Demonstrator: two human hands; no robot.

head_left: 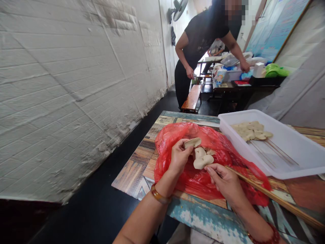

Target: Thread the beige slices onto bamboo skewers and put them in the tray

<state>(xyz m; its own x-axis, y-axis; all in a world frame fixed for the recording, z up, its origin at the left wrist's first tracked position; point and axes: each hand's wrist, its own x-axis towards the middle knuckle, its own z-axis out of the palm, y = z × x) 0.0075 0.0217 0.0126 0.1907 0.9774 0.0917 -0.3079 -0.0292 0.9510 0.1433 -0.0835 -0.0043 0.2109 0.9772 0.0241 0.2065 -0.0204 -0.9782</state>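
Observation:
My left hand (179,156) pinches a thin, pale beige, rounded food slice (193,142) above a crumpled red plastic bag (170,135). My right hand (224,179) is closed at the lower end of several similar slices strung together (200,159); they appear threaded on a skewer, whose shaft is mostly hidden by my fingers. More slices (210,152) show behind them in the bag's opening. A bundle of thin bamboo skewers (279,197) lies slanting to the right, passing beside my right hand.
A white plastic tray (302,144) at the right holds skewered slices (251,130). Everything rests on a wood-patterned table (137,166). Beyond it, a person in black (203,37) leans over another table near a wooden bench (192,97). A white wall (76,84) runs along the left.

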